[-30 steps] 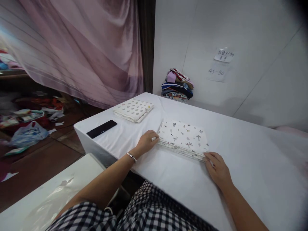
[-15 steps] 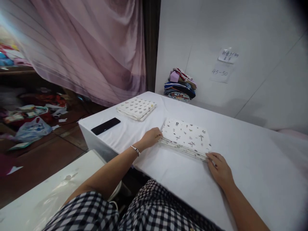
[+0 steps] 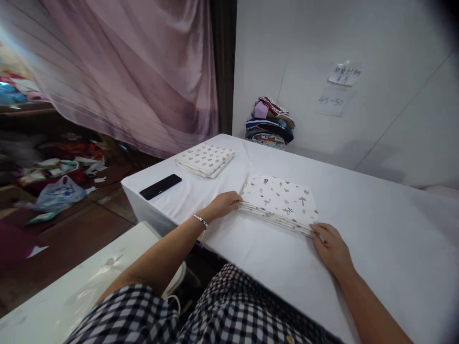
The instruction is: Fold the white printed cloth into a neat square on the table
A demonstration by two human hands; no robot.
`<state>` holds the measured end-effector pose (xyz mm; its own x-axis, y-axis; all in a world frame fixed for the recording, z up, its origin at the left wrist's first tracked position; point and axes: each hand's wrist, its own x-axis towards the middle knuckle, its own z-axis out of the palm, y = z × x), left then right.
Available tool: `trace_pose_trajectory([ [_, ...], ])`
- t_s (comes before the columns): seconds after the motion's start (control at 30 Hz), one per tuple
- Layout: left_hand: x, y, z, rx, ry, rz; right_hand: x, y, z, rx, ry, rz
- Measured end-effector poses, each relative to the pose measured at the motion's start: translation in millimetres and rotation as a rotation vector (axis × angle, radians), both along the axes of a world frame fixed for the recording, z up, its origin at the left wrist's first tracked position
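A folded white cloth (image 3: 279, 198) printed with small palm trees and leaves lies on the white-covered table (image 3: 265, 258). Its layers show along the near edge. My left hand (image 3: 227, 203), with a bracelet at the wrist, pinches the cloth's near left corner. At the near right corner, my right hand (image 3: 332, 246) grips the edge between thumb and fingers. Farther back to the left rests a second folded white cloth (image 3: 206, 159) with a grey leaf-like print. A black phone (image 3: 160, 186) lies near the table's left edge.
A pile of folded clothes (image 3: 269, 124) stands at the back against the white wall, where two handwritten paper notes (image 3: 332, 102) hang. A pink curtain (image 3: 161, 71) drapes at the left. Bags and scraps litter the floor. A pale bench (image 3: 82, 282) sits at my left.
The view has shifted slightly. Both hands keep hold of the cloth's near corners, and the cloth looks nearly unchanged.
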<state>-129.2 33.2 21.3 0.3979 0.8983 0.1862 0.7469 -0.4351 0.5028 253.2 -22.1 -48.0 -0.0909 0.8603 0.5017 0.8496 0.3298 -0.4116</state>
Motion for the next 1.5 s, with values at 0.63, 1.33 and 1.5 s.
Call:
trace_pose_trajectory([
  [0.63, 4, -8, -12.5, 0.058, 0.111, 0.037, 2, -3, 5.5, -0.123, 0.041, 0.038],
  [1.33, 18, -4, -3.1, -0.019, 0.019, 0.217, -12, 6, 30.3, -0.333, 0.502, -0.097],
  [1.5, 31, 14, 0.3, -0.042, 0.146, 0.365, -12, 28, 38.1, -0.512, 0.398, -0.294],
])
